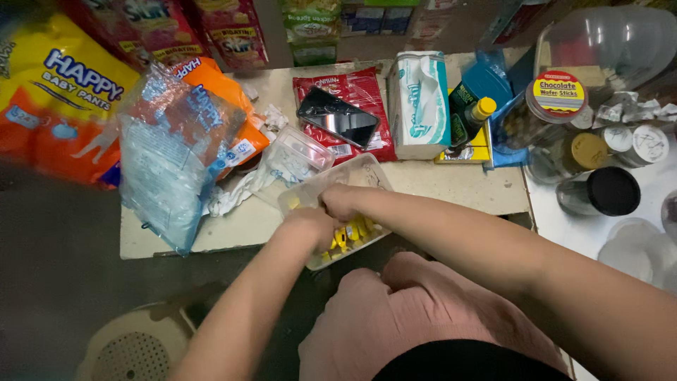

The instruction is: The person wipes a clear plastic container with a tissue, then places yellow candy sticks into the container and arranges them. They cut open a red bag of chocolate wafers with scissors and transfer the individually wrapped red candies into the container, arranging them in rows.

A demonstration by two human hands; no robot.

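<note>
A clear plastic tub [367, 173] sits at the table's front edge with several small yellow wrapped sweets [350, 233] inside. My left hand [310, 227] is fisted over the tub's near side, right above the sweets. My right hand [340, 202] reaches into the tub beside it, fingers curled; what either hand grips is hidden. The tub's clear lid [296, 156] lies just behind, to the left.
A black phone [338, 116] rests on a red snack packet [360, 99]. A tissue pack [421, 106], a yellow-capped bottle [471, 120], and jars [599, 183] stand right. Plastic bags [169, 155] and crumpled paper lie left. A stool [130, 346] is below.
</note>
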